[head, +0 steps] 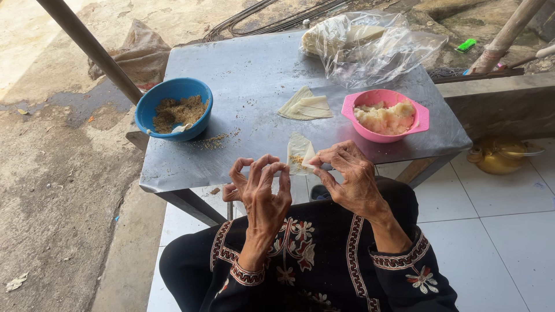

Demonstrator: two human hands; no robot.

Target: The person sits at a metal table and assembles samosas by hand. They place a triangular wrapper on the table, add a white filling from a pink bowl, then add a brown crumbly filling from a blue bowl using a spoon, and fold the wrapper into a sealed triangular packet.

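Observation:
A thin pale wrapper (299,151) with a little brown crumbly filling on it lies at the near edge of the grey metal table (254,75). My right hand (347,176) pinches the wrapper's right corner between thumb and fingers. My left hand (263,188) hovers just left of the wrapper, fingers curled and apart, holding nothing that I can see. Both wrists wear black sleeves with embroidered cuffs.
A blue bowl (173,108) of brown crumbs with a spoon stands at the table's left. A pink bowl (386,114) of pale mash stands right, folded wrappers (305,106) lie mid-table, and a clear plastic bag (370,46) of wrappers sits behind. A brass kettle (500,155) stands on the tiled floor.

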